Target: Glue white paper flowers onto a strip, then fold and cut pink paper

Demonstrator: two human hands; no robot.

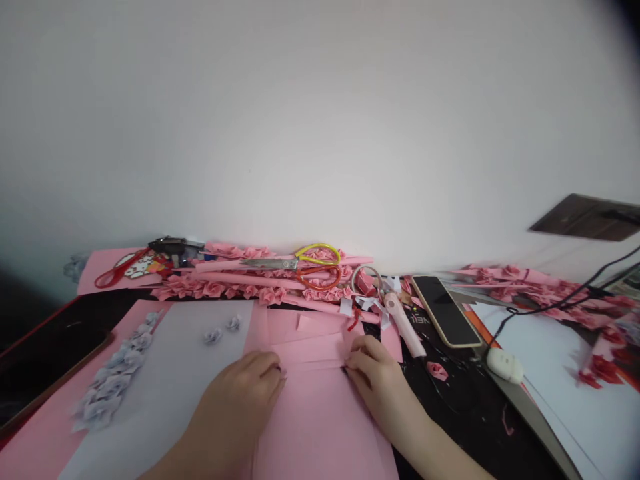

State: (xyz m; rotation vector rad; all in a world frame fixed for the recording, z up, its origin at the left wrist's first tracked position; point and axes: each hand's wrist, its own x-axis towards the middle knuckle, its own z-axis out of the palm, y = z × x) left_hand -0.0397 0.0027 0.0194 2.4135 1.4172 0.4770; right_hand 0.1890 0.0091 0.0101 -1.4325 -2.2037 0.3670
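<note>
A sheet of pink paper [323,423] lies in front of me, with a narrow folded strip [315,365] across its far end. My left hand [240,397] is closed on the left end of that strip, thumb and fingers pinched together. At the strip's right end my right hand [377,380] pinches the paper in the same way. Small dark shapes show at both fingertips; I cannot make out what they are. Beyond the fold lie more pink paper pieces [295,333]. To the left rests a white sheet [185,373] bearing pale blue-grey paper roses [113,387].
Scissors [280,263] with yellow and red handles lie on rows of pink paper roses [215,289] along the wall. A pink glue gun [405,325], a phone [445,310] and a white earbud case [505,365] are at right. A black cable [555,300] crosses there.
</note>
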